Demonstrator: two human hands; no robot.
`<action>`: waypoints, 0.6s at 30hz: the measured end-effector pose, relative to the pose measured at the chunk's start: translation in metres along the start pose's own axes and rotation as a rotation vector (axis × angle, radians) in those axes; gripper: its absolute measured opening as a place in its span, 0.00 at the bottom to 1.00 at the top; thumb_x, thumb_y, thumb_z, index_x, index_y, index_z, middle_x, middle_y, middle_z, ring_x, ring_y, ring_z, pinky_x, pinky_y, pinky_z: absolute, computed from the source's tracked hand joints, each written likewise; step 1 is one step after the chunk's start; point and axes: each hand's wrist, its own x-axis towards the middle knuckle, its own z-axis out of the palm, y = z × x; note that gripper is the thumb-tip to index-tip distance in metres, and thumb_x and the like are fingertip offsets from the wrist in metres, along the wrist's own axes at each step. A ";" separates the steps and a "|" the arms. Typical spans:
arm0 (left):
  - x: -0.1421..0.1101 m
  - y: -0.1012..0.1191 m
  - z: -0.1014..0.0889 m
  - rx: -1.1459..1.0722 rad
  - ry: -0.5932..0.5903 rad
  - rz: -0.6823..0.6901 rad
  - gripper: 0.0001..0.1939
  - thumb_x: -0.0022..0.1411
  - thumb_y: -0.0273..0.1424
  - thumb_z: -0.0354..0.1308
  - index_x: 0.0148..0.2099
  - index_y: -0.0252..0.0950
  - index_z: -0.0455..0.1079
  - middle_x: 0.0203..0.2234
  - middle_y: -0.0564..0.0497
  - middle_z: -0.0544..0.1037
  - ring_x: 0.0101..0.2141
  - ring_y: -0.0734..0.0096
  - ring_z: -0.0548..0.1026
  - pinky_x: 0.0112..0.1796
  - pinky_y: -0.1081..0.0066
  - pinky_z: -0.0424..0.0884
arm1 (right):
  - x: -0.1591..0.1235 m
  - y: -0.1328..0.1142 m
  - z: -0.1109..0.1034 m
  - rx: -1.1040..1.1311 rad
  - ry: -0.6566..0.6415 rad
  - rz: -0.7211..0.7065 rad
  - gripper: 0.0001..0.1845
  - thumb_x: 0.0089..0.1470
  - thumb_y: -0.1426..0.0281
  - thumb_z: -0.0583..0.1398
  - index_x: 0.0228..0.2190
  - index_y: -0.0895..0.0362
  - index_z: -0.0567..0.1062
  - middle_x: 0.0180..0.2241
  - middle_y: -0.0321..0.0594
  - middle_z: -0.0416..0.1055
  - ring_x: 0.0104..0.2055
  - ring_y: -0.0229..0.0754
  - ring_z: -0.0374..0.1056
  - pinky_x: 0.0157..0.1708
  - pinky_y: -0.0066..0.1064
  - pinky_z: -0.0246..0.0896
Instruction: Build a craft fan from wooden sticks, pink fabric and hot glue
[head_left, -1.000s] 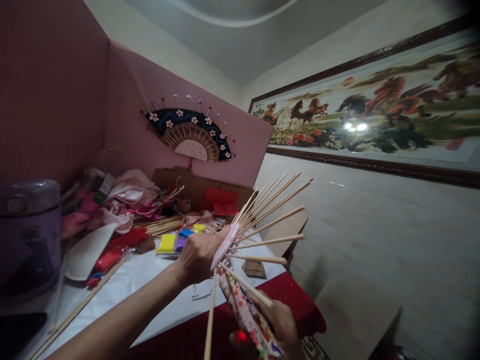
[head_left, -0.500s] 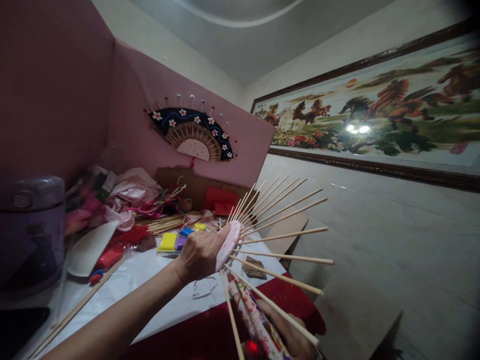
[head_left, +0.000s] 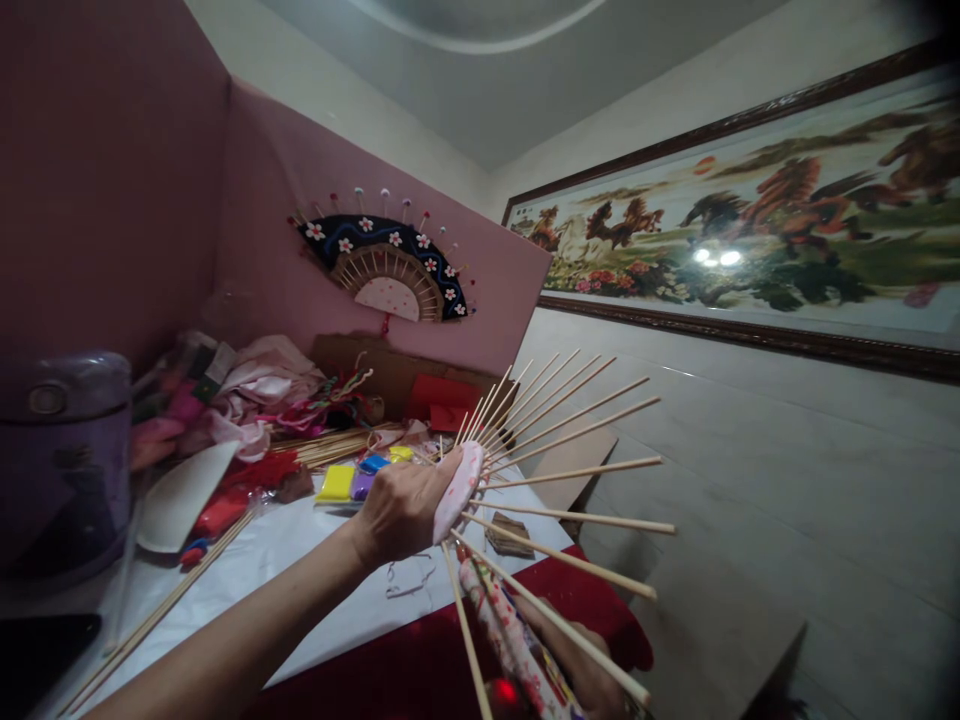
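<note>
My left hand grips a round-edged pink-white base with small red marks. Many thin wooden sticks fan out from that base toward the right and upward. Below them, my right hand is closed around a floral-patterned glue gun with a glowing red light near its lower end. The gun's tip points up at the base's lower edge, near the roots of the lowest sticks. Sticks and the gun's body partly cover my right fingers.
Packets of coloured clay, loose sticks, a white curved sheet and pink cloth lie on the white-covered table. A purple container stands left. A decorated fan hangs on the pink board behind.
The stick fan has shifted very slightly right and down at its outer ends. The glue gun in my right hand has moved slightly right with it. Both grips stay the same.
</note>
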 end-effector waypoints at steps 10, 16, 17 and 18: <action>-0.003 0.004 0.006 -0.063 0.018 -0.052 0.29 0.61 0.29 0.48 0.63 0.26 0.54 0.17 0.53 0.74 0.16 0.69 0.72 0.19 0.71 0.64 | 0.009 -0.006 0.010 0.050 0.046 0.015 0.18 0.55 0.55 0.59 0.40 0.55 0.73 0.21 0.35 0.73 0.18 0.37 0.68 0.18 0.23 0.64; -0.004 0.007 0.006 -0.057 -0.015 -0.071 0.25 0.62 0.30 0.47 0.60 0.25 0.58 0.16 0.54 0.73 0.14 0.69 0.69 0.17 0.70 0.60 | 0.018 -0.007 0.015 0.110 0.058 0.013 0.19 0.56 0.53 0.57 0.38 0.56 0.73 0.21 0.34 0.71 0.19 0.37 0.68 0.19 0.23 0.65; -0.004 0.007 0.006 -0.063 -0.019 -0.075 0.25 0.62 0.30 0.48 0.60 0.26 0.58 0.16 0.54 0.73 0.14 0.69 0.69 0.17 0.70 0.60 | 0.019 -0.006 0.015 0.123 0.051 0.011 0.19 0.55 0.53 0.57 0.38 0.56 0.73 0.21 0.34 0.70 0.19 0.36 0.67 0.18 0.23 0.64; -0.004 0.007 0.007 -0.071 -0.026 -0.073 0.25 0.62 0.31 0.49 0.60 0.26 0.58 0.17 0.54 0.73 0.14 0.69 0.70 0.17 0.70 0.60 | 0.019 -0.005 0.015 0.129 0.044 0.009 0.20 0.55 0.52 0.58 0.38 0.56 0.73 0.21 0.34 0.70 0.18 0.36 0.66 0.18 0.23 0.64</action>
